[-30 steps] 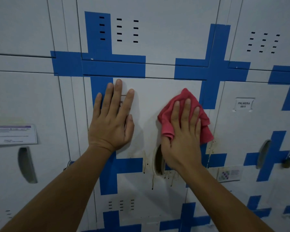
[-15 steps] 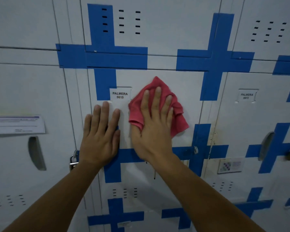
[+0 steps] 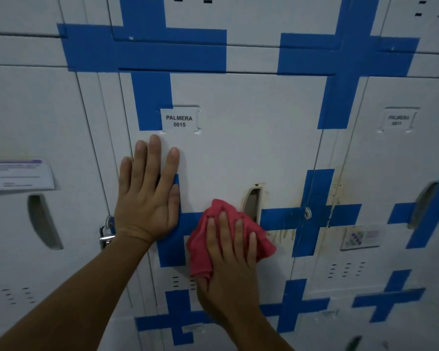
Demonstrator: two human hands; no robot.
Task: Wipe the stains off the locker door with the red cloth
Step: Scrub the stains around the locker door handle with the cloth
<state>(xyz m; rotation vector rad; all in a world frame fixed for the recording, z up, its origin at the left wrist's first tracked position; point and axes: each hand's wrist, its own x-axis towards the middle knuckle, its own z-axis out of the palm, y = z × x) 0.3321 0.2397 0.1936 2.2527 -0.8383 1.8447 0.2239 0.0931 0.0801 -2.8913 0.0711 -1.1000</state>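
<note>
The white locker door [image 3: 243,148] labelled PALMERA 0015 carries blue cross stripes and fills the middle of the head view. My right hand [image 3: 228,259] presses the crumpled red cloth [image 3: 203,252] flat against the door's lower half, just left of and below the recessed handle [image 3: 251,202]. Brownish drip stains [image 3: 281,235] show right of the cloth, under the blue stripe, and around the handle's rim. My left hand [image 3: 148,191] lies flat with fingers spread on the door's left side, below the name label [image 3: 179,121].
A metal padlock [image 3: 105,234] hangs at the door's left edge beside my left wrist. The neighbouring right locker [image 3: 395,153] has heavy brown staining along its left edge [image 3: 337,191]. The left locker bears a paper notice [image 3: 18,174] and a handle recess [image 3: 42,221].
My right hand has carried the red cloth from the door's upper middle down to beside the handle. My left hand stays flat on the door's left side.
</note>
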